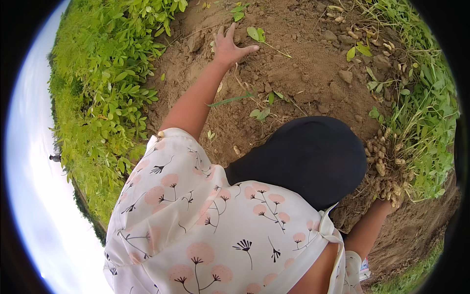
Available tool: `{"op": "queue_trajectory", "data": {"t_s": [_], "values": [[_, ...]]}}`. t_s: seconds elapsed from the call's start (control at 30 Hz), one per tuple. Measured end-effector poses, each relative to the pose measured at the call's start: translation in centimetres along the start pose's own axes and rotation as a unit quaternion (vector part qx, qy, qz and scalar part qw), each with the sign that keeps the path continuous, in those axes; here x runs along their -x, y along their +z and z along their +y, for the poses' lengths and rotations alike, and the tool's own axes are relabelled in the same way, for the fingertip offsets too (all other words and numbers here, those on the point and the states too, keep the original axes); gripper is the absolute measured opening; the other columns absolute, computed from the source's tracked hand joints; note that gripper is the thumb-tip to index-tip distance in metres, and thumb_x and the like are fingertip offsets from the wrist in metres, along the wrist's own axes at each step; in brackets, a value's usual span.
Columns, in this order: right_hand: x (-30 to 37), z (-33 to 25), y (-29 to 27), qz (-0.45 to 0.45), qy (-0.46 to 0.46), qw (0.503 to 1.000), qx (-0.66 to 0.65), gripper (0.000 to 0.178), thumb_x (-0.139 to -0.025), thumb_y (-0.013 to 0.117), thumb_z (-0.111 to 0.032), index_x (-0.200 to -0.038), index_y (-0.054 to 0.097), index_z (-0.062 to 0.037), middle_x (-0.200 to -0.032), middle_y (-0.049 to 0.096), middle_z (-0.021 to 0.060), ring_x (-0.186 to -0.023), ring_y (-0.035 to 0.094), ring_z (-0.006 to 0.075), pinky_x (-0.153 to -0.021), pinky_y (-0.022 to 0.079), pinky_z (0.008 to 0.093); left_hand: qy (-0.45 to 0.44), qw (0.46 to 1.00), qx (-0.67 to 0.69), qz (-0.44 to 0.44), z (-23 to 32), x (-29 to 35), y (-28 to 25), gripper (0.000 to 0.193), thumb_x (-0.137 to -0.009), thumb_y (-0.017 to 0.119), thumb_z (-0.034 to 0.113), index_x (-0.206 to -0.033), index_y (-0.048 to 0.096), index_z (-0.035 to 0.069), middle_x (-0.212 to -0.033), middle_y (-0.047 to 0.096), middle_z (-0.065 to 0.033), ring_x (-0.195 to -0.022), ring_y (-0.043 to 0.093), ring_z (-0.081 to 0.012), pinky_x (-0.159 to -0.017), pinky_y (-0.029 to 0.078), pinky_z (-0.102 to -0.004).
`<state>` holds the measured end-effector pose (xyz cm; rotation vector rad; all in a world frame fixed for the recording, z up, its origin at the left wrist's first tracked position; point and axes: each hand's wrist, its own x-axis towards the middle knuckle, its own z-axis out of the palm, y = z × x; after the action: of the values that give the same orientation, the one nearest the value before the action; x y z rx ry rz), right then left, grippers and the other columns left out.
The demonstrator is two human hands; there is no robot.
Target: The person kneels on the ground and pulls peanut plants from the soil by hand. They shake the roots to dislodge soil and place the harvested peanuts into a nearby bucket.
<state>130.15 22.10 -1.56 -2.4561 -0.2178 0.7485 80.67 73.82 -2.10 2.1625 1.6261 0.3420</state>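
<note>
My left hand [231, 48] reaches over the brown soil with its fingers spread apart, and nothing is in it. Beside it lies a small green leafy sprig [258, 36] on a thin stem. At the lower right, my right hand [387, 205] meets the pod end of a pulled peanut plant bunch [380, 156]. Pods and roots cover its fingers, so their grip is hidden. Tan peanut pods cluster at the root end, and the leafy tops spread to the right.
Standing green plants [105, 93] line the left side. Bare, crumbly soil [303, 83] with clods and loose leaves lies between them and the uprooted plants [431, 98] on the right. More pods [387, 45] lie at the upper right. My dark-clad knee [313, 157] fills the middle.
</note>
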Motion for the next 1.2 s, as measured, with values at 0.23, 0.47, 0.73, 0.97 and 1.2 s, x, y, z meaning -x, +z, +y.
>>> {"op": "queue_trajectory", "data": {"t_s": [0.23,0.47,0.73,0.97,1.2], "values": [[0.9,-0.6,0.3,0.028,-0.01,0.997,0.069,0.045,-0.101,0.055,-0.027,-0.14,0.055,-0.0031,-0.136,0.062,0.0167,-0.116,0.065,0.0291,-0.094,0.055,0.0394,0.169,0.967,-0.134,-0.135,11.9,3.6,4.3,0.087,-0.076,0.073,0.071,-0.147,0.053,0.025,-0.163,0.031,-0.0125,-0.155,0.009,-0.0408,-0.118,0.001,-0.0721],[1.2,-3.2,1.3,0.023,-0.026,0.995,0.096,0.044,-0.103,0.052,-0.028,-0.14,0.055,-0.0048,-0.137,0.062,0.0152,-0.117,0.064,0.0294,-0.097,0.053,0.0398,0.242,0.95,0.076,-0.181,17.8,6.5,8.0,0.065,-0.092,0.068,0.053,-0.144,0.055,0.016,-0.149,0.051,-0.0154,-0.147,0.033,-0.0372,-0.123,0.011,-0.0577],[3.4,-4.2,2.0,0.03,-0.018,0.999,0.016,0.044,-0.104,0.048,-0.029,-0.141,0.056,-0.0067,-0.139,0.062,0.0136,-0.119,0.064,0.0297,-0.1,0.052,0.0402,0.284,0.779,0.194,-0.525,35.4,8.0,6.9,0.1,-0.085,0.075,0.059,-0.16,0.029,0.012,-0.155,0.045,-0.0202,-0.143,0.043,-0.0389,-0.115,0.039,-0.0496],[3.4,-8.7,2.2,0.025,-0.09,0.995,-0.046,0.043,-0.105,0.045,-0.03,-0.141,0.057,-0.0084,-0.141,0.061,0.0121,-0.121,0.063,0.03,-0.103,0.05,0.0405,0.306,0.777,-0.028,-0.55,39.8,5.4,13.1,0.087,-0.094,0.064,0.058,-0.161,0.029,0.015,-0.158,0.044,-0.0159,-0.145,0.042,-0.0322,-0.117,0.034,-0.046],[3.4,-10.8,-5.6,0.044,-0.039,0.917,-0.395,0.058,-0.082,0.081,-0.027,-0.131,0.061,-0.0021,-0.12,0.07,0.0131,-0.106,0.068,0.028,-0.091,0.055,0.0353,0.087,0.73,0.289,-0.613,42.6,3.7,10.4,0.053,-0.102,0.06,0.028,-0.148,0.044,0.008,-0.143,0.054,-0.0087,-0.123,0.056,-0.0251,-0.105,0.046,-0.0386]]}}
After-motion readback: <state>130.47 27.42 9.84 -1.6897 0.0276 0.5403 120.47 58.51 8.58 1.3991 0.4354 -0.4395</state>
